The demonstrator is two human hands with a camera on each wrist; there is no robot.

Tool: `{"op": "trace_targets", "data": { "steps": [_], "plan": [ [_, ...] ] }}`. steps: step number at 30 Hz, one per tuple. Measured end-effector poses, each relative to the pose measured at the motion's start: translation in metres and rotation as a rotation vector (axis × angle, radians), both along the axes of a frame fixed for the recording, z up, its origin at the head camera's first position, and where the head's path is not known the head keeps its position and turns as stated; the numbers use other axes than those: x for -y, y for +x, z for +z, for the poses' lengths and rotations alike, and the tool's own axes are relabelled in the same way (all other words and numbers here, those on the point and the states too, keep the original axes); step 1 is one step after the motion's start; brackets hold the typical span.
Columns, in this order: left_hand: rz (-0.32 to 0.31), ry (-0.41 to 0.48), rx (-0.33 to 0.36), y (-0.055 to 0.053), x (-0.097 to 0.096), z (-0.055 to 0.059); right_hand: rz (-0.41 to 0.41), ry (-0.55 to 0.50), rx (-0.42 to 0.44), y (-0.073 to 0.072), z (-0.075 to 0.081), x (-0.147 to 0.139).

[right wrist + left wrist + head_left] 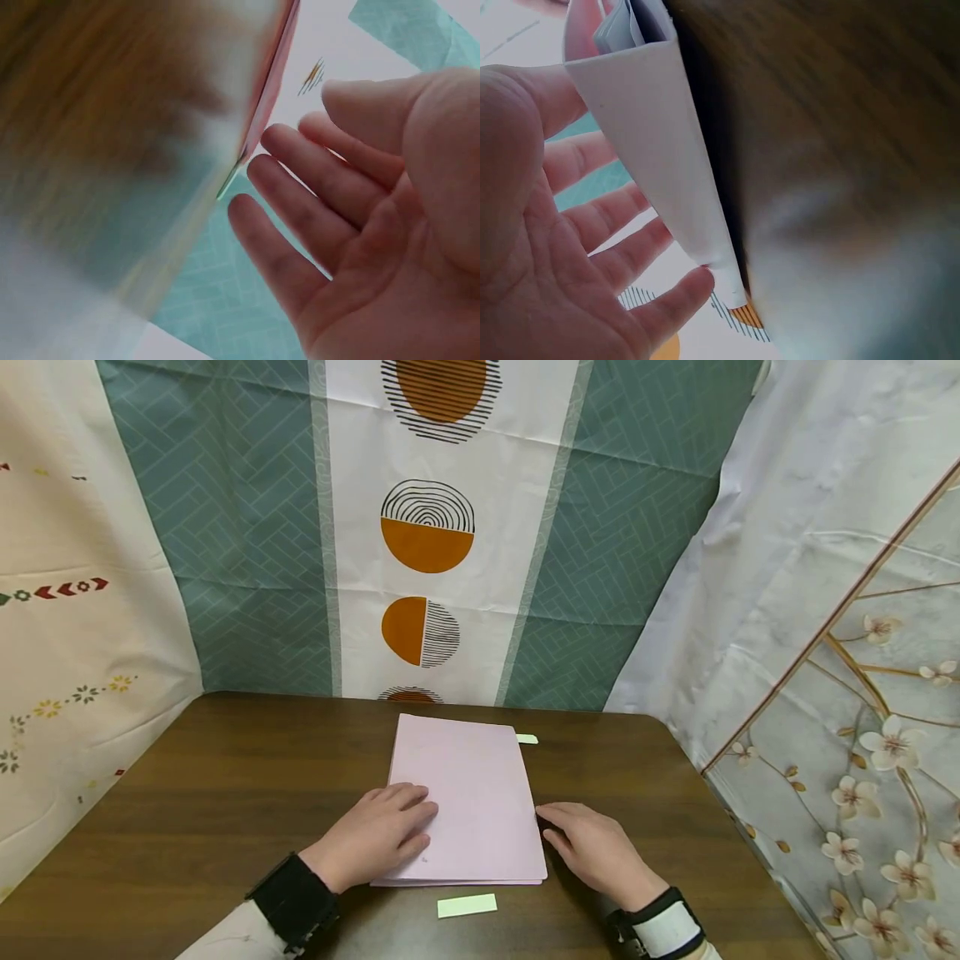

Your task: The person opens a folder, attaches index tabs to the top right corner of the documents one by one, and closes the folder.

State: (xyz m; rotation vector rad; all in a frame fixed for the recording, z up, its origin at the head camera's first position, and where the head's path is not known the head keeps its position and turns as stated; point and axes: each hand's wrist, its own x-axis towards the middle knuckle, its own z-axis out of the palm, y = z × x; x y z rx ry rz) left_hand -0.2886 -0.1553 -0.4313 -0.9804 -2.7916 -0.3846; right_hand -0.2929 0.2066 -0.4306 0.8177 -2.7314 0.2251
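Note:
A pale pink folder (468,793) lies flat on the brown table, its long sides running away from me. My left hand (382,831) rests on its left side, fingers extended over the cover. In the left wrist view the folder's broad spine (649,127) runs beside those fingers, and papers (619,34) show inside its end. My right hand (596,852) is at the right edge, fingertips right beside it and loosely extended. In the right wrist view the folder's thin pink edge (264,112) passes just ahead of the fingertips.
A light green paper strip (467,906) lies on the table (247,793) in front of the folder. Another light green strip (527,739) sticks out at its far right corner. Patterned cloths (255,527) hang behind the table and at both sides.

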Motion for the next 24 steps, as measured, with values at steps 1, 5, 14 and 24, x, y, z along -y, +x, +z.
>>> {"op": "trace_targets", "data": {
  "steps": [1, 5, 14, 24],
  "plan": [
    [-0.005, -0.008, -0.01, 0.0, 0.0, 0.0, 0.0, -0.008, -0.008, 0.001, 0.001, 0.002],
    [-0.012, -0.044, -0.063, 0.001, -0.003, -0.001, 0.022, -0.015, 0.005, 0.002, 0.002, 0.009],
    [0.005, -0.113, -0.156, 0.004, -0.008, -0.004, 0.076, 0.043, 0.13, 0.001, 0.0, 0.02],
    [0.017, -0.104, -0.148, 0.002, -0.01, -0.003, 0.05, 0.023, 0.174, -0.002, -0.002, 0.025]
  ]
}}
